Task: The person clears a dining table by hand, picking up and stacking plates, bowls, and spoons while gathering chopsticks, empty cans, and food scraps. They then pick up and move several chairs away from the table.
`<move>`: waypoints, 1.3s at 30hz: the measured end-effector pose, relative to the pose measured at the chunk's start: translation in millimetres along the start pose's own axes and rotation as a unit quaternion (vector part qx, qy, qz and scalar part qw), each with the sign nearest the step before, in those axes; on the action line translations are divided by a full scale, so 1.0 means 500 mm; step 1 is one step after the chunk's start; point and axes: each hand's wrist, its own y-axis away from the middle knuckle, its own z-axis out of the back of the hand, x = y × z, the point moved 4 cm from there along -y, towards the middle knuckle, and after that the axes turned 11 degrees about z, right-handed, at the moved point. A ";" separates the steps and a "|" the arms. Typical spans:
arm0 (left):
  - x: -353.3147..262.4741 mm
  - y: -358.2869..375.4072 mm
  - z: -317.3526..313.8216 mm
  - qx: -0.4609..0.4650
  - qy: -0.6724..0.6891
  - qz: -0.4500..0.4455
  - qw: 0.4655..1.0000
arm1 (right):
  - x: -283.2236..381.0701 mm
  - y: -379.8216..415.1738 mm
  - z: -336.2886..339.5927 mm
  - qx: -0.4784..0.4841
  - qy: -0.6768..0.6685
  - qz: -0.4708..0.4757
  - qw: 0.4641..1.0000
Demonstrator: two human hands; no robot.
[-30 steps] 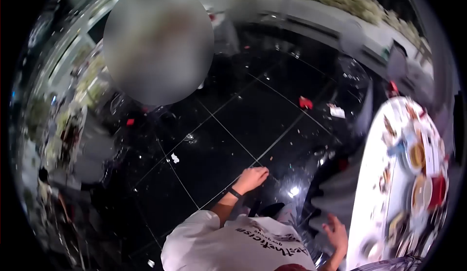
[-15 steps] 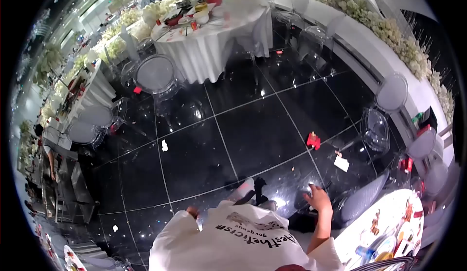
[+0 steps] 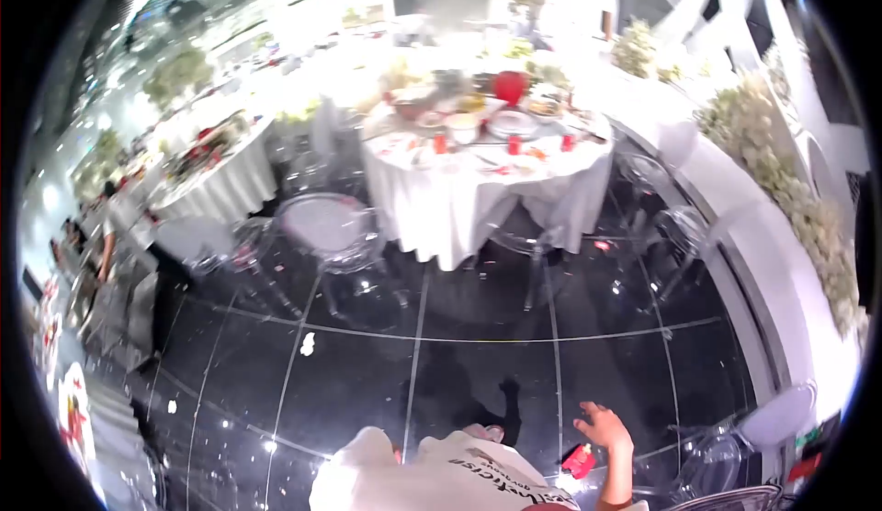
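My right hand (image 3: 604,426) hangs in front of me over the floor, its fingers apart and nothing in them. Just below it in the view lies a red packet or box (image 3: 578,461) on the dark tiles; the hand appears apart from it. Only a sliver of my left hand (image 3: 398,454) shows beside the white printed shirt (image 3: 450,479), and its fingers are hidden. Farther ahead stands a round table (image 3: 423,208) under a white cloth, with dishes, red cups and a red rounded object (image 3: 510,87) on it.
Clear plastic chairs stand around the table, one with a round grey seat (image 3: 326,222) at its left. Crumpled white paper (image 3: 307,343) and small scraps litter the tiled floor. A raised white ledge with flowers (image 3: 781,180) runs along the right. A person's arm (image 3: 107,252) shows far left.
My view has lifted and moved forward, so the round table looks nearer and lower. The red packet now appears close to my right hand, and the near right-hand table has left view.
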 end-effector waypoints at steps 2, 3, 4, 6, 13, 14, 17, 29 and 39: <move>-0.181 -0.123 0.057 -0.075 -0.176 -0.137 0.972 | -0.133 -0.049 0.056 -0.083 0.010 0.005 0.997; -0.297 -0.181 0.097 -0.162 -0.284 -0.224 0.918 | -0.184 -0.063 0.090 -0.096 -0.011 -0.014 0.995; -0.434 -0.265 0.162 -0.234 -0.235 -0.256 0.908 | -0.246 -0.081 0.119 -0.106 -0.039 -0.031 0.993; -0.769 -0.250 0.367 -0.065 0.218 -0.146 0.963 | -0.375 -0.108 0.157 -0.106 -0.118 -0.080 0.984; -1.576 -0.226 0.667 0.011 0.294 -0.464 0.836 | -0.868 -0.299 0.375 -0.073 -0.124 -0.145 0.979; -1.641 -0.229 0.679 0.035 0.292 -0.457 0.840 | -0.945 -0.338 0.422 -0.092 -0.127 -0.148 0.976; -1.792 -0.216 0.743 0.057 0.282 -0.427 0.857 | -1.085 -0.518 0.583 -0.158 -0.156 -0.118 0.968; -2.293 -0.577 1.060 -0.224 0.356 -0.367 0.829 | -1.293 -1.443 0.855 -0.049 -0.263 0.148 0.952; -2.659 -1.228 1.501 -0.505 0.188 -0.149 0.829 | -1.443 -1.955 1.169 -0.024 -0.308 0.122 0.943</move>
